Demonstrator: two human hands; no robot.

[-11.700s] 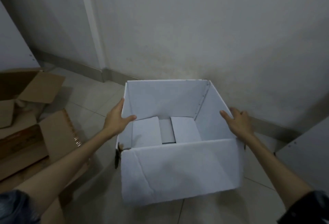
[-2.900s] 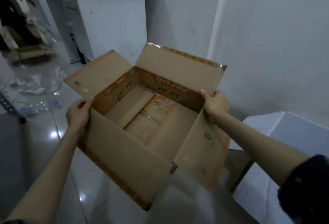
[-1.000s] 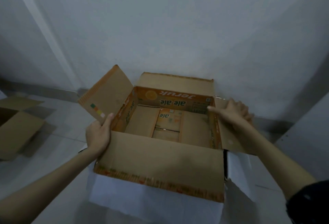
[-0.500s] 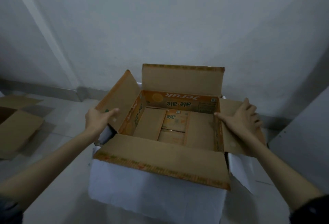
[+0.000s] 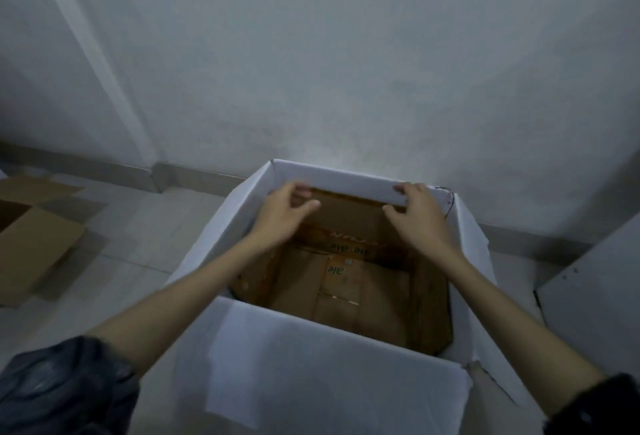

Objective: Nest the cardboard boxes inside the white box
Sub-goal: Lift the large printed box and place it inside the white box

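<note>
The white box [image 5: 311, 365] stands open on the floor in front of me, against the wall. A brown cardboard box [image 5: 360, 299] with orange "ale-ale" print sits down inside it, its walls lining the white walls. My left hand [image 5: 280, 213] and my right hand [image 5: 415, 216] reach over the far side. Their fingers curl on the brown box's far flap [image 5: 349, 206], which stands against the white box's far wall. The right fingertips also touch the white rim.
Another open brown cardboard box [image 5: 31, 244] lies on the tiled floor at the left. A white panel [image 5: 595, 296] leans at the right. The wall and its skirting run close behind the white box.
The brown box has sunk from resting on top of the white box to fully inside it. Both hands moved from its side flaps to the far flap.
</note>
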